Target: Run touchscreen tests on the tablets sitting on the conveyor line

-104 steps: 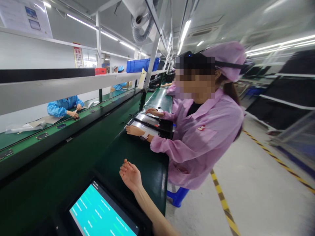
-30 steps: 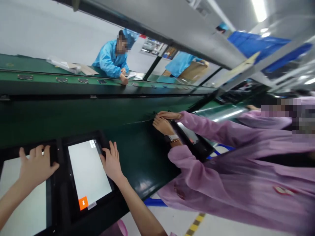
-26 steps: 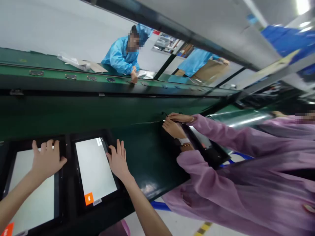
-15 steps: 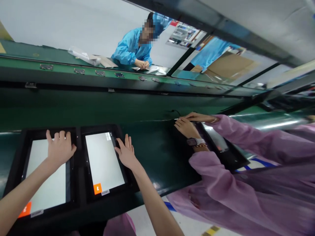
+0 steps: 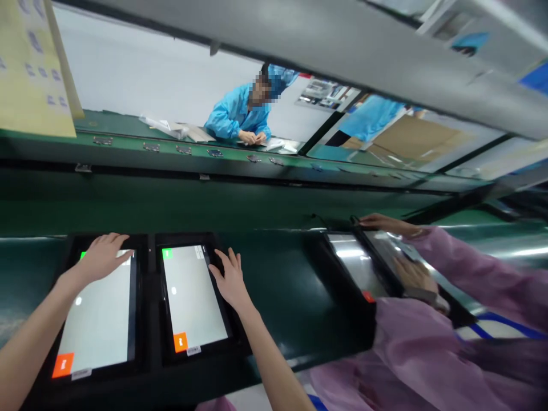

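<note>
Two tablets with lit, pale screens lie side by side in a black tray (image 5: 150,297). On the left tablet (image 5: 100,319), an orange block shows at the bottom and a green one at the top, partly behind my left hand (image 5: 100,257). That hand is open, palm down over the top of the tablet, its fingers reaching the upper rim. The right tablet (image 5: 194,302) displays similar green and orange corners and a small white spot. My right hand (image 5: 229,279) is open, fingers spread along this tablet's upper right edge. Neither hand grasps anything.
A co-worker in pink sleeves (image 5: 454,268) handles another black tray with tablets (image 5: 355,265) at right on the green bench (image 5: 282,285). Small circuit boards (image 5: 215,153) line the raised green shelf. Beyond it sits a person in blue (image 5: 240,114). Yellow paper (image 5: 34,74) hangs upper left.
Green blocks and white spots have appeared on both tablet screens. My left hand has turned, its fingers now pointing right. The co-worker's hands have moved right, and the view has shifted.
</note>
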The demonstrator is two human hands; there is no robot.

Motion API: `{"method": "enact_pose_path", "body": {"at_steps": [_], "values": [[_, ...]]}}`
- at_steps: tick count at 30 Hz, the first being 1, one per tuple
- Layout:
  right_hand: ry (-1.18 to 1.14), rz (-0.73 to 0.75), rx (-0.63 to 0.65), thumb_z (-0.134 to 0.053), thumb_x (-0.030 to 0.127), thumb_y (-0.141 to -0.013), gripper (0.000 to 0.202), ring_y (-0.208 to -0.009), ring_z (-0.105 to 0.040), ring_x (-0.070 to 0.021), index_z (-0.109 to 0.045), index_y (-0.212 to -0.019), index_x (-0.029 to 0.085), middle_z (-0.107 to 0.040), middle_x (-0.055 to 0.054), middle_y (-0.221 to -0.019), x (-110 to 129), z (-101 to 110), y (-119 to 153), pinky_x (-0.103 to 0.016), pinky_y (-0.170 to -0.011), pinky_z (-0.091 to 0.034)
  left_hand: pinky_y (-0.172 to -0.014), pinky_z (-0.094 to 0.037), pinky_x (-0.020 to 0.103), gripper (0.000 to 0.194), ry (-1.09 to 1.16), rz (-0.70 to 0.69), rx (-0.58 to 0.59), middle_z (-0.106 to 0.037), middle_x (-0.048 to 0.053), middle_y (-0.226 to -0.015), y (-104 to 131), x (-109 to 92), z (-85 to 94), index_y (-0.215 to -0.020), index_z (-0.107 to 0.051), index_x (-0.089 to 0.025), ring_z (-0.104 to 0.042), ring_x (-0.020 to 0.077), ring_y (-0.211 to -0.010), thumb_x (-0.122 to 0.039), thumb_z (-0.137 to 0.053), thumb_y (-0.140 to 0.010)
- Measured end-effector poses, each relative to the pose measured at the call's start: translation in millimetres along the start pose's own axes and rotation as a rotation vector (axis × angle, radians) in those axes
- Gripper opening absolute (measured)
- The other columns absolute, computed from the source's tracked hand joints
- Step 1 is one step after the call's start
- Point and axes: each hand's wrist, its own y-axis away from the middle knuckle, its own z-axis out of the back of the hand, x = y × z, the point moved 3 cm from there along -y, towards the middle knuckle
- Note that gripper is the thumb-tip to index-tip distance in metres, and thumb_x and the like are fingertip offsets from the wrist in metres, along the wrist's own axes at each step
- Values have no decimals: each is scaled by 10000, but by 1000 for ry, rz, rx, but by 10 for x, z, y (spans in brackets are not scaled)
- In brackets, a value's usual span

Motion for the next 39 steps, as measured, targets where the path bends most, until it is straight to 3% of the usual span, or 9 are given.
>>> {"method": "enact_pose_path", "body": {"at_steps": [4,7,13,16,20,24,28,34,39], "values": [[-20,225,56,-354,347,-996,355,-1307,-421,-232,-579,-1232,206,-571,-84,-1304,486,5,-322,-388,-1076,-338,-918,-464,390,617,95,10,82,-638,145,-1157,104,616,273,-1157,-623,-121,-591,285,-1056,-523,-233,-897],[-1,323,137,-507,414,-946,276,-1136,-550,-226,-659,-1086,231,-654,-45,-1137,802,-75,-566,-377,-1010,-372,-915,-446,360,532,132,-61,116,-653,108,-1128,205,758,304,-1088,-661,-166,-592,250,-1031,-464,-259,-907],[64,325,196,-663,399,-813,224,-1003,-587,-268,-662,-958,227,-674,-50,-977,889,-242,-670,-438,-912,-388,-892,-396,344,388,149,-76,121,-668,59,-1075,285,705,170,-1021,-679,-220,-580,223,-1000,-443,-372,-940],[77,310,214,-582,452,-842,241,-1003,-591,-292,-658,-916,235,-677,-62,-968,766,-257,-668,-465,-903,-387,-856,-384,318,392,150,-47,140,-680,26,-1023,302,691,168,-963,-694,-251,-587,206,-972,-476,-373,-963],[100,280,220,-386,529,-904,394,-988,-589,-333,-650,-877,238,-671,-87,-987,622,-214,-670,-549,-919,-357,-830,-378,343,545,117,19,115,-674,68,-998,306,597,153,-946,-682,-195,-596,227,-929,-527,-252,-989],[116,298,213,-338,524,-902,408,-939,-590,-319,-599,-792,231,-656,-90,-932,623,-189,-674,-535,-901,-377,-849,-370,401,661,64,62,89,-664,127,-958,267,486,116,-902,-657,-144,-589,273,-905,-592,-175,-969],[103,300,226,-330,515,-909,407,-958,-577,-314,-540,-719,224,-638,-88,-899,665,-136,-711,-534,-922,-365,-866,-363,415,658,65,63,123,-657,105,-930,241,463,187,-903,-634,-161,-564,285,-938,-613,-159,-956],[22,262,317,-317,549,-939,430,-999,-578,-288,-597,-823,244,-640,-71,-967,628,58,-731,-479,-920,-400,-925,-371,403,692,128,68,289,-625,111,-1136,285,480,321,-1052,-643,-200,-514,317,-1103,-778,-336,-826],[-57,244,401,-462,566,-901,402,-1122,-566,-295,-659,-1085,267,-644,-85,-1144,585,208,-658,-437,-959,-430,-987,-367,489,1002,98,85,368,-487,214,-1338,349,496,202,-1297,-551,-150,-385,430,-1266,-846,-581,-578]]}}
